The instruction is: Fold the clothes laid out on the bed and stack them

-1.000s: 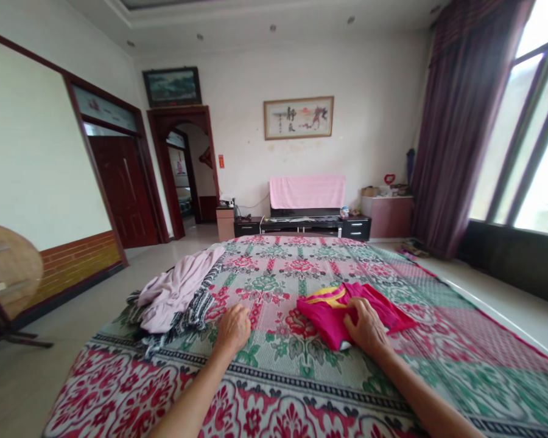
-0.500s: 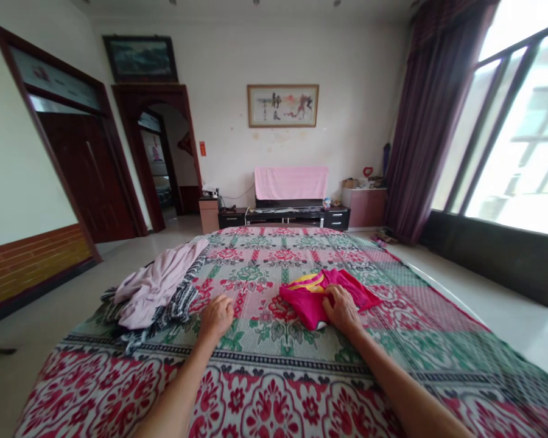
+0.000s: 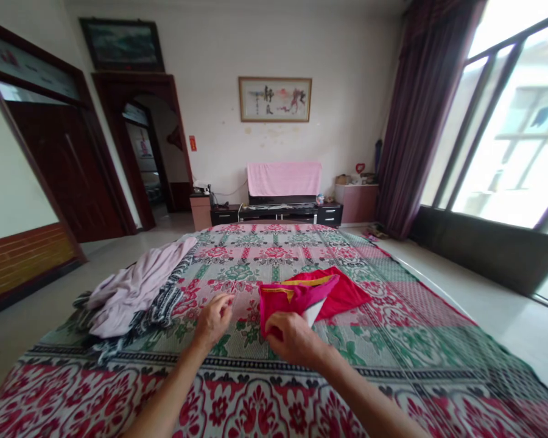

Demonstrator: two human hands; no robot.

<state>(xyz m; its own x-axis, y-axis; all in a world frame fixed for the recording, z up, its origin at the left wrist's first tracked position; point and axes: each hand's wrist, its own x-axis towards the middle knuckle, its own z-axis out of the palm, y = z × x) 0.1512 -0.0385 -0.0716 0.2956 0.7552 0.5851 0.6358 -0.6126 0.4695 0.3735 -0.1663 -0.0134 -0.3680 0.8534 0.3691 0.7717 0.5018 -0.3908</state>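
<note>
A bright pink garment (image 3: pixel 342 298) with yellow trim lies partly folded on the patterned bedspread (image 3: pixel 237 389), a pale patch showing at its fold. My right hand (image 3: pixel 290 334) is closed on the near left corner of this garment, thumb and fingers pinching the cloth. Left of it, my left hand (image 3: pixel 214 317) is just over the bedspread, fingers curled in and no cloth visible in them. It is apart from the pink garment. Further left is a heap of clothes, a pale pink garment (image 3: pixel 132 286) on top of a black-and-white knitted one (image 3: pixel 168 305).
Beyond the bed's far edge stands a low black TV cabinet (image 3: pixel 281 214) with a pink cloth (image 3: pixel 284 178) draped over the screen. A purple curtain (image 3: pixel 411 121) and large window are on the right. Dark doorways (image 3: pixel 137 152) are on the left.
My right hand has moved left and nearer, drawing the garment's near part left and opening it out. My left hand stays about where it was. The view has turned slightly right.
</note>
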